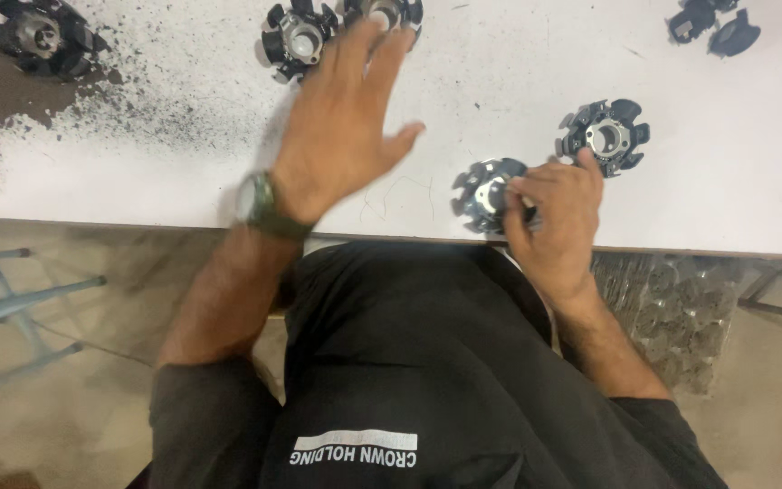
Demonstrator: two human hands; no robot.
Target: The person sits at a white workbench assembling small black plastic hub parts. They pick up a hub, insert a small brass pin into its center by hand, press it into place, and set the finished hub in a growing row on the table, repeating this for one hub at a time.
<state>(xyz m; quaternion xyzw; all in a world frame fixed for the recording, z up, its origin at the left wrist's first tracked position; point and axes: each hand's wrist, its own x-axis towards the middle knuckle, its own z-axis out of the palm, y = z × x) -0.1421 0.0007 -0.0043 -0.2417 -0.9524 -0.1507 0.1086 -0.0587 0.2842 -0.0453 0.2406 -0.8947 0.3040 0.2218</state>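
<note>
Our right hand (556, 217) grips a dark finned metal part (486, 193) at the near edge of the white table (500, 81), fingers pinched on its silvery hub. Our left hand (341, 122) hovers with fingers spread wide, holding nothing — its fingertips reach toward two similar finned parts (296, 38) at the table's far side. Just beyond the right hand lies another finned part (605, 136). One more (40, 36) sits far left on a worn dark patch (11, 100) — small black pieces (715, 25) lie far right.
</note>
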